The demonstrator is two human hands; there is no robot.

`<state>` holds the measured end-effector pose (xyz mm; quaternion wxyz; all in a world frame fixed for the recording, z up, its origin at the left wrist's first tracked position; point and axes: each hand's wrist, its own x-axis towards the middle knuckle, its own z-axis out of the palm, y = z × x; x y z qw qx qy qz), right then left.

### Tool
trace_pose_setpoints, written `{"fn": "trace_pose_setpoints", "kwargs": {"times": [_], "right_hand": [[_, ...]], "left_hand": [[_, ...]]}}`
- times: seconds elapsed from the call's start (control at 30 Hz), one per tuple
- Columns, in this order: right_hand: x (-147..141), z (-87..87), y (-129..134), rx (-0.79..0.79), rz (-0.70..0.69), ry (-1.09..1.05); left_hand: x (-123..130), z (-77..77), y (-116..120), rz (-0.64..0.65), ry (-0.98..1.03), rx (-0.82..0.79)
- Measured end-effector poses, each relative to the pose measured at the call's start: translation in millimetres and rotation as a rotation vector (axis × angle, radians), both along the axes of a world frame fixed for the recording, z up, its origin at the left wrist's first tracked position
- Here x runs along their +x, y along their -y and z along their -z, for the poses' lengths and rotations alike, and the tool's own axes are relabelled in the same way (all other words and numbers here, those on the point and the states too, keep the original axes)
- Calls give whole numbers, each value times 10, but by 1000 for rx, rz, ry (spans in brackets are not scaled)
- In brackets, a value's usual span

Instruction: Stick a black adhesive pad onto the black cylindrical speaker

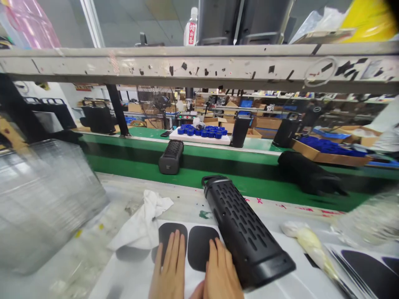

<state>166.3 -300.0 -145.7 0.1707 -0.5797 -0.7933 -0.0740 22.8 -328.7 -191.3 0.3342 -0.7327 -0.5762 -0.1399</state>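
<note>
Both hands lie palm down at the bottom centre of the head view. My left hand [171,265] has its fingers stretched out over a rounded dark pad [172,229] on a white sheet [102,279]. My right hand [220,270] rests flat with its fingertips on a second dark pad [199,245], its fingers close together. Neither hand grips anything. Just right of my right hand, a long black slotted housing [245,224] with a loop at its far end lies at a slant. A crumpled white cloth [145,220] sits beyond my left hand.
A green conveyor [193,178] crosses behind the bench, bearing a smaller black unit [171,157]. Another person's black sleeve and gloved hand [308,172] reach over it at right. Clear plastic trays [46,199] stand left; a wrapped tool [314,245] lies right. A shelf [199,62] spans above.
</note>
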Motion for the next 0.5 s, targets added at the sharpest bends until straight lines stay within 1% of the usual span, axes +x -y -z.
{"fn": "trace_pose_setpoints", "kwargs": {"times": [0.17,0.23,0.3,0.37,0.5], "right_hand": [[-36,0,-293,-56,176,85],[-66,-1,-394,-76,221,96],[-87,11,-456,-94,201,101],[-95,39,-462,-95,158,96],[-70,115,-370,-3,128,66]], "left_hand": [[13,-33,-15,19,54,17],[23,-29,-23,25,72,27],[29,-11,-27,21,87,30],[33,24,-27,18,104,17],[57,107,-20,-7,199,-39]]}}
